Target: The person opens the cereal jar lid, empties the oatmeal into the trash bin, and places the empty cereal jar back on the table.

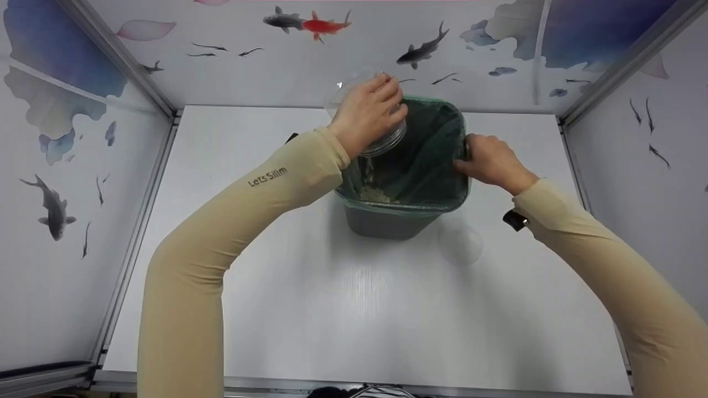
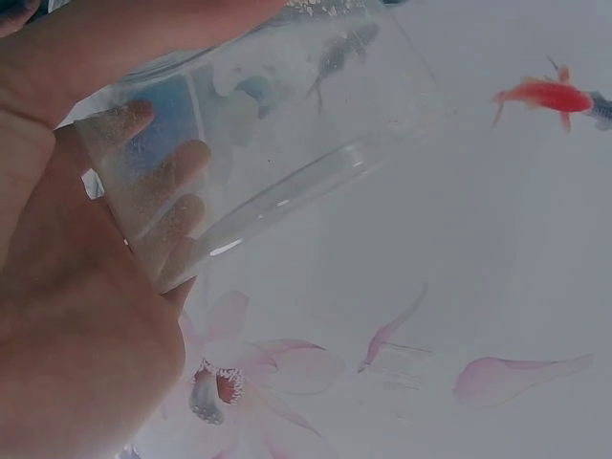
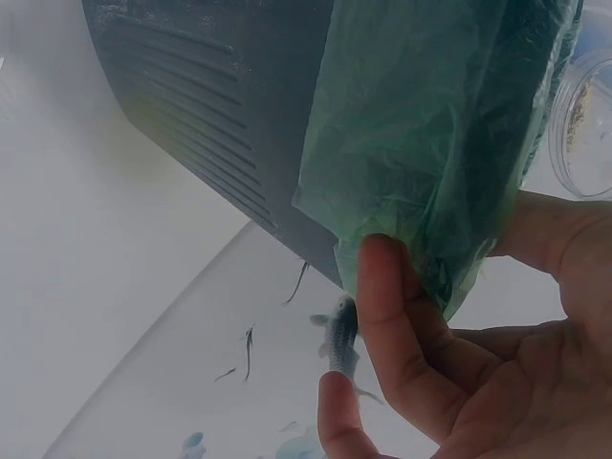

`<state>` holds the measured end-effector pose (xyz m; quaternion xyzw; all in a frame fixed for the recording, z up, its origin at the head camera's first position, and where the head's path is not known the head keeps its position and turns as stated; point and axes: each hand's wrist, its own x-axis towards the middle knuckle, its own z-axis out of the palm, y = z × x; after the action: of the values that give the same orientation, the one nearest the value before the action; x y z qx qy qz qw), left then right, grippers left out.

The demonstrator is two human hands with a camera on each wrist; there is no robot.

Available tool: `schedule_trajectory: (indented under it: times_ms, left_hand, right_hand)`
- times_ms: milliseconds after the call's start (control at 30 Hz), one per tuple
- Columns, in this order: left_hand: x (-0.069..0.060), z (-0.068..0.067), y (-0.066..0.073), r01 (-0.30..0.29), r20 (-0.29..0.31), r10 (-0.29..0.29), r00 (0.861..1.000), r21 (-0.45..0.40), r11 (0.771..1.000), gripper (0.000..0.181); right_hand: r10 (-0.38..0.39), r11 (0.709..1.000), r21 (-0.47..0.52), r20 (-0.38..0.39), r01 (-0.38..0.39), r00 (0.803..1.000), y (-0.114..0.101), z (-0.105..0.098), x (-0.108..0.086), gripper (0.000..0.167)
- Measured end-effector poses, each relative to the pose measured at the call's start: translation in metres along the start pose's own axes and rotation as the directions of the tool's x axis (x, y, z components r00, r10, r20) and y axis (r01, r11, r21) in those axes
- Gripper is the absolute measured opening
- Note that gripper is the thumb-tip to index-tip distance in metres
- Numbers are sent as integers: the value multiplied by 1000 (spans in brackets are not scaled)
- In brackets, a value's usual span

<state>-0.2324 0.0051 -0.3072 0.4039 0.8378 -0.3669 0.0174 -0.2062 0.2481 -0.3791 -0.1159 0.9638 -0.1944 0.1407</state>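
My left hand (image 1: 371, 113) grips a clear plastic jar (image 2: 316, 182) and tilts it mouth-down over the bin. Pale flaky bits (image 1: 376, 194) drop from the jar's mouth and lie in the near left part of the bin; a few cling inside the jar. The grey trash bin (image 1: 387, 225) stands upright, lined with a green bag (image 1: 434, 149) folded over its rim. On the bin's right side, my right hand (image 1: 492, 160) pinches the rim and bag, thumb inside and fingers outside, as the right wrist view (image 3: 430, 354) also gives.
A clear round lid (image 1: 462, 245) lies on the white table (image 1: 310, 309), just in front of the bin to the right. Printed panels with fish enclose the table at the back (image 1: 221, 72) and both sides. Metal framing (image 1: 135, 243) runs along its edges.
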Motion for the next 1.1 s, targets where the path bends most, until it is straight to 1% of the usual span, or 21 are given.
schedule_trajectory:
  times_ms: [167,300,467,633,733,833,967,1067,1100]
  left_hand:
    - [-1,-2,0,6,11,-6,1000,22,1000,56]
    - [-4,-4,1,10,9,-11,1000,66,998,61]
    - [-6,-8,1,-3,5,3,1000,86,996,65]
    - [-7,-11,3,-8,9,7,1000,95,995,78]
    - [-8,-13,4,-2,7,1,1000,122,993,85]
    - [-9,-13,6,2,13,-4,1000,160,987,96]
    - [-9,-13,7,-2,10,1,1000,169,986,92]
    - [-10,-12,8,-13,-7,15,1000,154,988,78]
    - [-10,-12,8,-20,-10,21,1000,148,989,76]
  right_hand:
    - [-3,1000,1,-3,3,1000,0,1,1,24]
    - [-8,1000,2,-4,8,1000,-1,0,0,25]
    - [-5,1000,5,-2,5,1000,0,0,-1,26]
    - [-11,1000,6,-13,11,1000,0,1,0,23]
    - [-17,1000,4,-24,18,1000,0,1,-1,20]
    - [-19,1000,5,-28,19,999,0,1,-1,18]
    - [-24,1000,3,-32,24,999,0,1,-1,19]
    - [-27,1000,2,-35,27,999,0,2,0,20]
    - [-27,1000,2,-36,27,999,0,2,0,20]
